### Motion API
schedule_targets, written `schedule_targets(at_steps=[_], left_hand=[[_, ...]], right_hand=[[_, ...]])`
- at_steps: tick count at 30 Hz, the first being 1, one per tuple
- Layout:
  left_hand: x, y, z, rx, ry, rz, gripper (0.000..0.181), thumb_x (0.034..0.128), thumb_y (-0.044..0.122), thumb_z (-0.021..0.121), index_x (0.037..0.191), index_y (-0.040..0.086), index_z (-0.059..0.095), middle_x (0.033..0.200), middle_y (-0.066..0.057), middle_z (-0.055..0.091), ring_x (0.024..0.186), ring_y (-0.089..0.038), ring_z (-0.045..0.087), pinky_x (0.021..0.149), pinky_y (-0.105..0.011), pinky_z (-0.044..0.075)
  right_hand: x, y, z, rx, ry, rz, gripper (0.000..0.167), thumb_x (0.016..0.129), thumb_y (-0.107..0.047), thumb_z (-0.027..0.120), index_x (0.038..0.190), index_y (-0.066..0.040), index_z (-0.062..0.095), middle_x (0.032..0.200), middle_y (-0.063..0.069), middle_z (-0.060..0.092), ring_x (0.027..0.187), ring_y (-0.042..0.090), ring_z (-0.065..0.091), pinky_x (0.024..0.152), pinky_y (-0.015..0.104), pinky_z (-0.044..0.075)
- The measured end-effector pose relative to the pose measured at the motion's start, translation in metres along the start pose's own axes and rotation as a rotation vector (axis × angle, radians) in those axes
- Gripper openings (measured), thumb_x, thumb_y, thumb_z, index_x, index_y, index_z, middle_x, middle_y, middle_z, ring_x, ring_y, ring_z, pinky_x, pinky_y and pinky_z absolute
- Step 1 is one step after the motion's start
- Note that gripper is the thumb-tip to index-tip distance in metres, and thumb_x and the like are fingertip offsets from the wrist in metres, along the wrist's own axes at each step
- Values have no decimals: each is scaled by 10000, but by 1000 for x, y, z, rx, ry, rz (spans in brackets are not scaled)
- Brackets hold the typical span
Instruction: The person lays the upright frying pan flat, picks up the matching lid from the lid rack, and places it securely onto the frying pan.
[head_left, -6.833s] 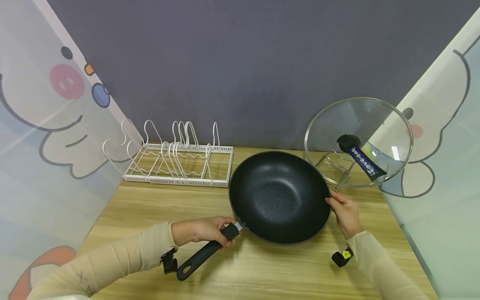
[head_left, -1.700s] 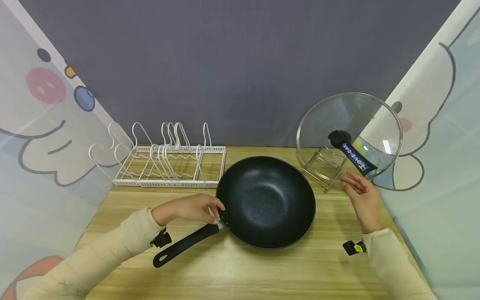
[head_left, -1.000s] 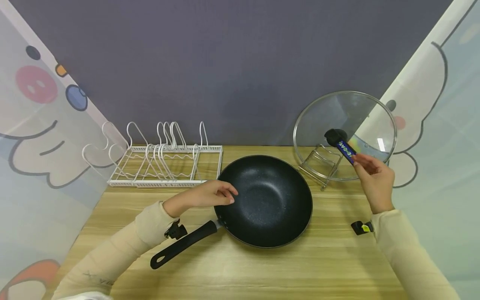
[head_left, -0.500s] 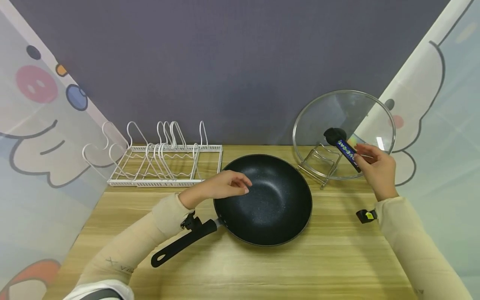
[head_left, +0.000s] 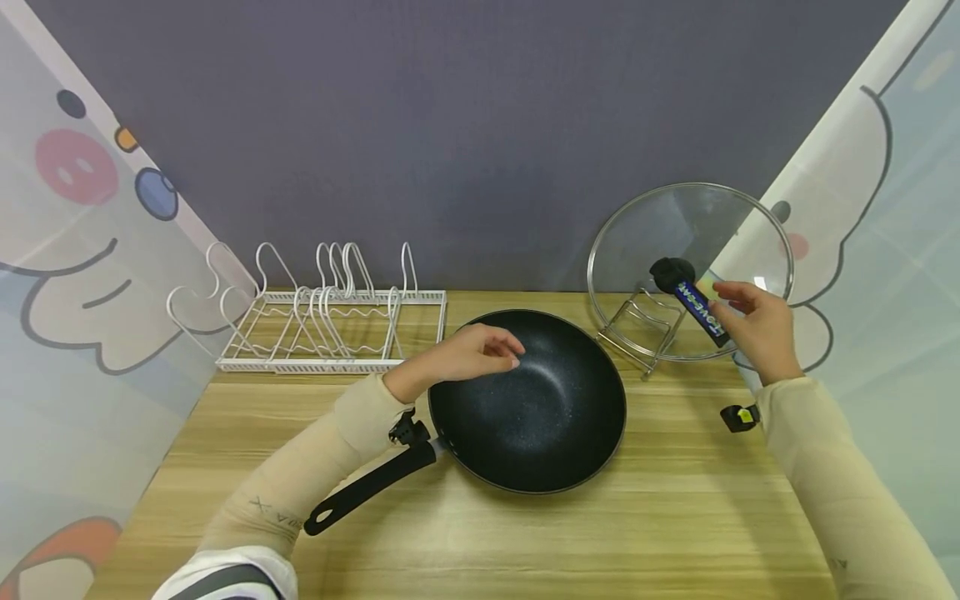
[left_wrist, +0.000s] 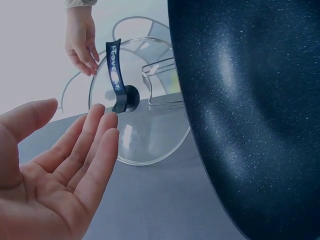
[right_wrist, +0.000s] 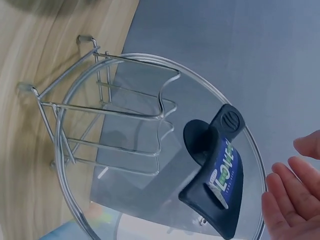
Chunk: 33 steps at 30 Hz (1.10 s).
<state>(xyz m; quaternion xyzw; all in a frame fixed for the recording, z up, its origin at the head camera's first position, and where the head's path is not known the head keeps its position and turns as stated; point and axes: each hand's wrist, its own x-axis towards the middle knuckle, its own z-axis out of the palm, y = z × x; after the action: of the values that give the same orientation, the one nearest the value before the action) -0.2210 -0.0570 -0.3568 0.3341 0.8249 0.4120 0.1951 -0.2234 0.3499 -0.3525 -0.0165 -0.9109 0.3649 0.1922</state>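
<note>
A black wok sits on the wooden table, its long black handle pointing to the front left. My left hand hovers over the wok, fingers loosely bent and holding nothing; its spread palm shows in the left wrist view. To the right, a round glass lid with a metal rim leans upright in a small wire stand. My right hand is beside the lid's black handle, which bears a blue label. In the right wrist view a gap separates the fingers from that handle.
A white wire rack with several upright dividers stands at the back left of the table. Behind rises a dark grey wall panel. Pale panels with cartoon prints close in both sides.
The left hand has let go of the wok's handle and moved up and right over the pan. The right hand has left the wok's rim and moved up beside the lid's handle.
</note>
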Motion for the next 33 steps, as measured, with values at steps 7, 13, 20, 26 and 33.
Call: schedule_targets(at_steps=[7, 13, 20, 26, 33], left_hand=[[9, 7, 1, -37, 0, -14, 266, 934, 171, 591, 1170, 51, 619, 1067, -68, 668, 1007, -156, 616, 872, -264, 492], [19, 19, 0, -114, 10, -4, 264, 935, 151, 590, 1179, 54, 610, 1072, -75, 663, 999, -147, 617, 824, -247, 502], [32, 35, -1, -186, 34, 33, 274, 936, 151, 587, 1190, 48, 600, 1094, -121, 655, 1001, -147, 613, 819, -243, 499], [42, 39, 2, -189, 39, 31, 267, 930, 133, 593, 1179, 36, 605, 1091, -105, 657, 1006, -152, 612, 827, -233, 495], [49, 37, 7, -188, 75, 12, 252, 926, 127, 600, 1161, 37, 617, 1063, -87, 664, 983, -169, 618, 747, -222, 498]], right_hand=[[8, 1, -4, -18, -106, 22, 419, 913, -240, 599, 1239, 21, 569, 1215, 262, 574, 776, -170, 443, 690, 18, 387], [12, 3, -3, -54, -175, -4, 425, 922, -259, 594, 1224, 39, 566, 1194, 285, 577, 758, -219, 421, 671, 16, 381], [17, 4, -6, -107, -242, -12, 421, 930, -265, 577, 1210, 49, 565, 1186, 294, 578, 749, -215, 409, 644, 25, 361], [22, 3, -6, -130, -297, 25, 475, 934, -338, 566, 1233, 31, 551, 1217, 283, 563, 966, 184, 568, 686, 144, 408], [26, 4, -2, -123, -320, 28, 468, 933, -301, 571, 1230, 59, 538, 1197, 312, 559, 863, 26, 577, 719, 146, 433]])
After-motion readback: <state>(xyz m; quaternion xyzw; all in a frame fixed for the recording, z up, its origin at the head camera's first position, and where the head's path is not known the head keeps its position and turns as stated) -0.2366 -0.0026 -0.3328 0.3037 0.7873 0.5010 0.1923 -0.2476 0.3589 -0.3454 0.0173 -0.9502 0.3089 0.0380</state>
